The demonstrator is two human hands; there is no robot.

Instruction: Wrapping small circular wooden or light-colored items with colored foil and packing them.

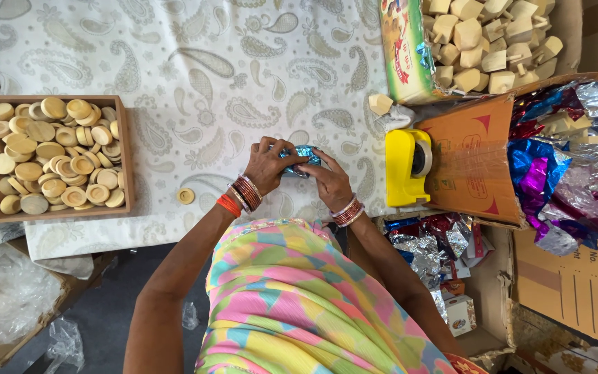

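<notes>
Left hand [266, 164] and right hand [329, 181] together, grip seemingly closed, wrists bent.

Open passage: paisley cloth [195, 76], upper centre. Obstructions: wooden tray of discs [124, 152] at left; yellow tape dispenser [404, 168] and cardboard flap [475, 156] at right; stray disc [186, 196] lower centre.

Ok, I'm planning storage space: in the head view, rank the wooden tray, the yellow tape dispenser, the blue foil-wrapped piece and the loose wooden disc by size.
1. Wooden tray, clearly largest.
2. Yellow tape dispenser.
3. Blue foil-wrapped piece, held by both hands and partly hidden by fingers, so its full size is unsure.
4. Loose wooden disc, smallest.
</notes>
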